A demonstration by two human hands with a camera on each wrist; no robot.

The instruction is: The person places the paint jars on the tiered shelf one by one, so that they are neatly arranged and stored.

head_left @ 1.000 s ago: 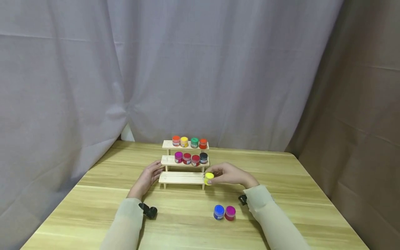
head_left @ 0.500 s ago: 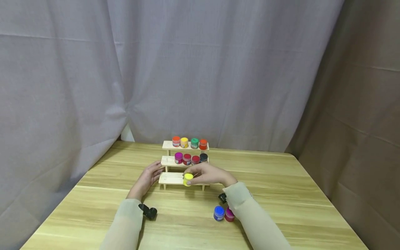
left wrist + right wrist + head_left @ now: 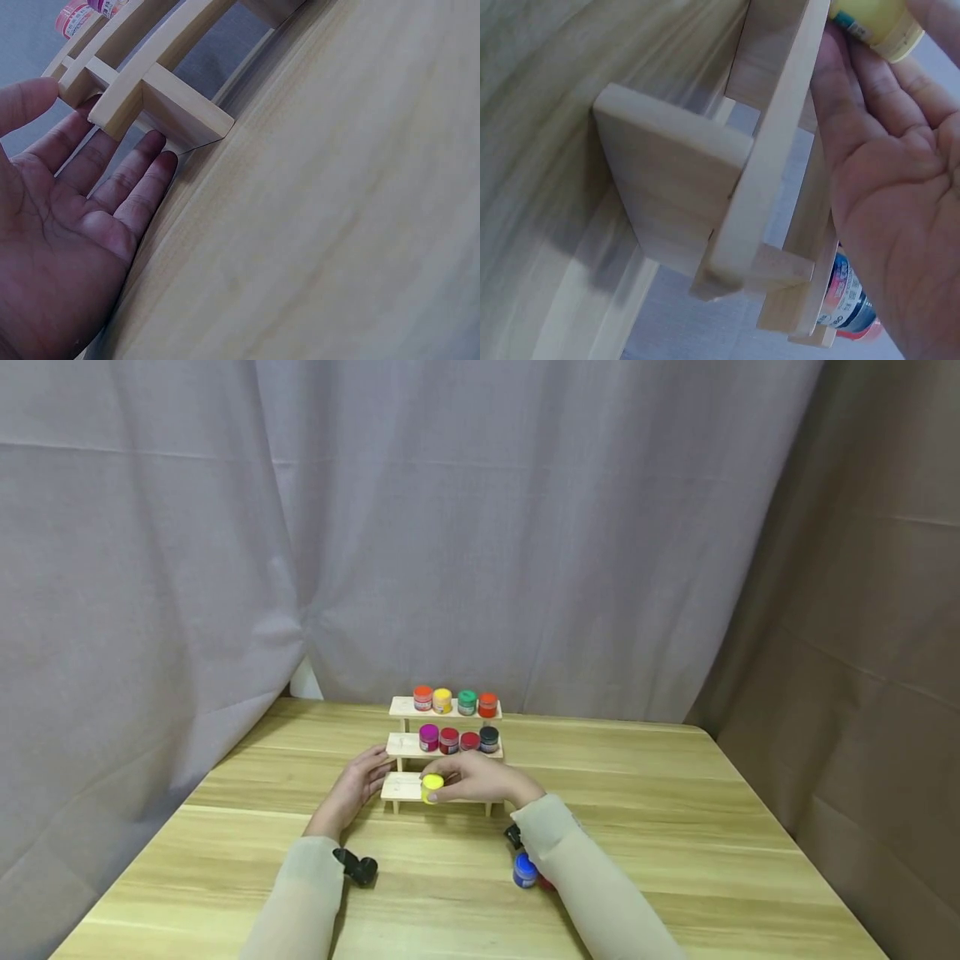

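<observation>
My right hand (image 3: 483, 777) pinches a small yellow paint jar (image 3: 432, 787) between thumb and fingers, low over the bottom shelf of a three-tier wooden stand (image 3: 399, 787). In the right wrist view, the jar (image 3: 877, 28) is upright relative to the shelf, its base close to the board. At the stand's left end is my left hand (image 3: 360, 783). Its fingers (image 3: 124, 180) lie nearly straight against the ends of the shelves, palm turned toward the stand, with nothing held. Part of the bottom shelf is hidden behind the right hand.
On the middle shelf stand a magenta jar (image 3: 429, 737), two red ones and a black one (image 3: 488, 740). The top shelf bears orange, yellow-orange and green (image 3: 467, 702) jars. A blue jar (image 3: 525, 870) sits on the table, a magenta-red one mostly hidden by the right sleeve. Grey curtains enclose the table.
My right hand has carried the yellow jar leftward along the bottom shelf, from its right end to left of the middle. The left hand has stayed at the stand's end.
</observation>
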